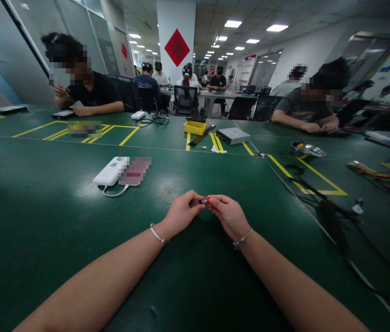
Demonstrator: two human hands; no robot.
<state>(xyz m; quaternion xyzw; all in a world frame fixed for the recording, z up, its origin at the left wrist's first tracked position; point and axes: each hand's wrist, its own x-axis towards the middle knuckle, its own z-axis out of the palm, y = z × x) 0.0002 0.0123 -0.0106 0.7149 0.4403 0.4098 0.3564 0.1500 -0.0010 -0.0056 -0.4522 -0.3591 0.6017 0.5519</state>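
The left hand (184, 212) and the right hand (230, 216) meet fingertip to fingertip above the table (167, 276), each pinching a small orange-and-silver piece (206, 200) between thumb and fingers. The fingers cover most of it, so its shape cannot be made out. A bracelet circles each wrist. Ahead and to the left of the left hand lies a white block (109, 172) marked 15, its short white cable (115, 195) curving to a flat pinkish slab (135, 171), pixelated, just beside it. To the right of the right hand, black cables (333, 223) trail along the table past the right forearm, the nearest obstacle on that side; bundled coloured wires (378, 174) lie farther right. Beyond these, ahead and right, sits a shiny metal dish (314, 150) near yellow tape lines (322, 177). Straight ahead, well apart from the hands, stand a yellow bin (195, 127) holding dark items and, to its right, a grey box (233, 135). Across the table, one person sits far left, another far right.
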